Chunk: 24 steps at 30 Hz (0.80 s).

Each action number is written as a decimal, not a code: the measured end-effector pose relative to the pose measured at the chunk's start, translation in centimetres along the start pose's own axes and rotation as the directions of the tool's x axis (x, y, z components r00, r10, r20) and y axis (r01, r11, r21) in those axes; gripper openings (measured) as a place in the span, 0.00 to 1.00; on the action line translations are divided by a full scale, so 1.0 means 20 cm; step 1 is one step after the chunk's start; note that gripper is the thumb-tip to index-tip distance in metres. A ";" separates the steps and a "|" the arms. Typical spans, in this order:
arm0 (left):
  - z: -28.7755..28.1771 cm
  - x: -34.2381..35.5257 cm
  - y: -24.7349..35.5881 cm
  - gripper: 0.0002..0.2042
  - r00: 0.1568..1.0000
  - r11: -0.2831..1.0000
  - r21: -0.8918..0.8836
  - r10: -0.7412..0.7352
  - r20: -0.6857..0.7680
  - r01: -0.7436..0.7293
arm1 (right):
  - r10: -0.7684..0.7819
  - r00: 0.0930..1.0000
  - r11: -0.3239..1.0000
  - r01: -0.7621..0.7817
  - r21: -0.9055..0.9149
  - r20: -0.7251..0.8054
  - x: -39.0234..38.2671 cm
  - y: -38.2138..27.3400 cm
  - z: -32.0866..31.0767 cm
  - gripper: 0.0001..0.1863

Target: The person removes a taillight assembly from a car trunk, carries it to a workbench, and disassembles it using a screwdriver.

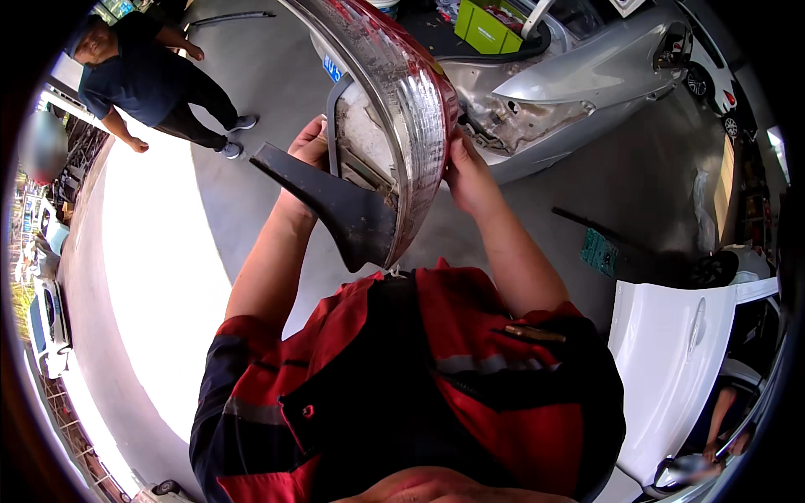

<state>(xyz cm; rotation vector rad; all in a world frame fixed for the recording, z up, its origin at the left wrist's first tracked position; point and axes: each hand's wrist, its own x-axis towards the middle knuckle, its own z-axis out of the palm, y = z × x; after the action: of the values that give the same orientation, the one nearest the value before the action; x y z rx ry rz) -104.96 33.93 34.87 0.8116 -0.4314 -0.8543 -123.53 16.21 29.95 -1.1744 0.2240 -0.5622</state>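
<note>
The fingers point(312, 134) of the left hand point(309, 149) were curled and clamped around the rear edge of a large curved red-and-clear plastic tail-lamp assembly point(411, 109), at its grey backing housing point(362, 138). The fingers point(453, 159) of the right hand point(468, 180) were pressed together against the lens side of the same lamp, thumb on the outer face. Both hands held the lamp raised in front of the chest, above the grey concrete floor point(277, 75), with its long axis running away from the person. A black pointed plastic trim section point(335, 205) projected from the lower end of the lamp toward the person's left.

Both bare forearms rose from the short sleeves of a red-and-black work jacket point(411, 377).

Directly beyond the lamp stood the rear corner of a silver car body point(579, 75), with an exposed bare-metal lamp recess point(511, 117) just beside the right hand. A green box point(485, 27) lay in the open boot area. A white car door panel point(671, 360) stood at lower right. A second person in dark clothing point(147, 80) stood on the floor at upper left, well apart.
</note>
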 end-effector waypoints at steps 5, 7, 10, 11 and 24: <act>-0.26 -0.09 0.18 0.14 0.969 0.980 0.199 0.055 -0.242 -0.006 | 0.245 0.966 0.941 -0.258 0.219 0.085 0.20 0.25 0.26 0.40; -0.21 -0.12 0.34 0.15 0.978 0.915 0.400 0.038 -0.207 0.049 | 0.080 0.960 0.937 -0.164 0.307 0.269 0.22 0.23 0.46 0.41; -0.28 -0.11 0.47 0.17 0.986 0.705 0.707 0.078 -0.147 0.050 | 0.016 0.916 0.915 -0.175 0.363 0.400 0.32 0.28 0.66 0.41; -0.32 -0.09 0.51 0.17 0.988 0.499 0.865 0.099 -0.120 0.055 | 0.031 0.910 0.910 -0.196 0.365 0.413 0.33 0.32 0.69 0.41; -0.75 0.51 0.80 0.20 0.967 0.744 0.618 0.209 0.144 -0.253 | 0.196 0.883 0.851 -0.369 0.374 0.426 1.18 0.74 0.68 0.43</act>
<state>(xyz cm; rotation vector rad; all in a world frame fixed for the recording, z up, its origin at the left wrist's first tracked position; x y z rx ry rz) -81.52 38.86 38.09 1.3247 -0.8918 -0.4906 -93.17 18.73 24.41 -0.7538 -0.0609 -0.0987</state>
